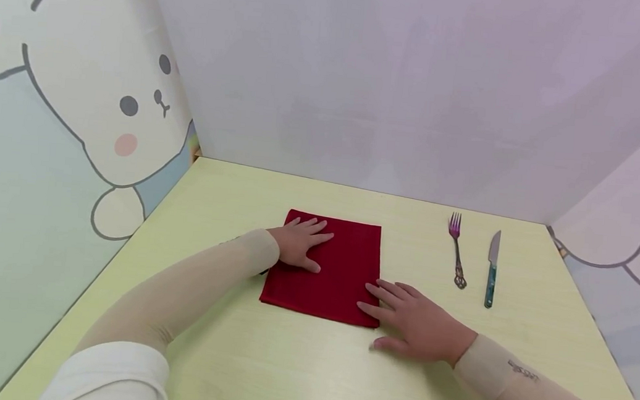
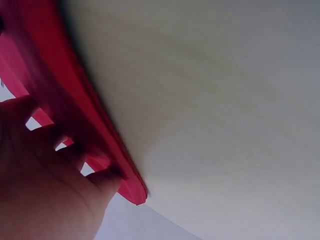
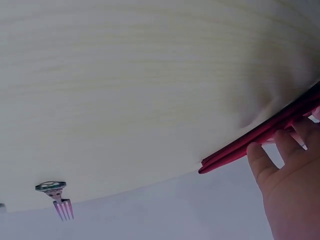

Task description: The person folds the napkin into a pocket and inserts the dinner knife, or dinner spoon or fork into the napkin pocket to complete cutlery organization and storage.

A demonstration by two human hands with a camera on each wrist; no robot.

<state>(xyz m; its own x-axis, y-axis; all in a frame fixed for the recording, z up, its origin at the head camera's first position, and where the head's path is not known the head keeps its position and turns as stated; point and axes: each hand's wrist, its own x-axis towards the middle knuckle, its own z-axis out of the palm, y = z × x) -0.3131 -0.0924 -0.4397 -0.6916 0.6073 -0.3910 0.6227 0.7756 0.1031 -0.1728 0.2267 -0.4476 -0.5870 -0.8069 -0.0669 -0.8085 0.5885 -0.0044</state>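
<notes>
Red cloth (image 1: 345,273), sides pointing forward, long axis unclear, touched by left hand (image 1: 297,245) and right hand (image 1: 420,323), both spread.

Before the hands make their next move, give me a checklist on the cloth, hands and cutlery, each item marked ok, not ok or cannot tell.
1. Left hand on the red cloth: ok, spread over its left side.
2. Right hand wholly on the red cloth: not ok, fingertips reach its right edge, thumb lies off it.
3. Fork apart from the red cloth: ok, lying to its right.
4. Knife apart from the red cloth: ok, farther right than the fork.
5. Layers lined up all round: cannot tell, the hands cover parts of the edges.
</notes>
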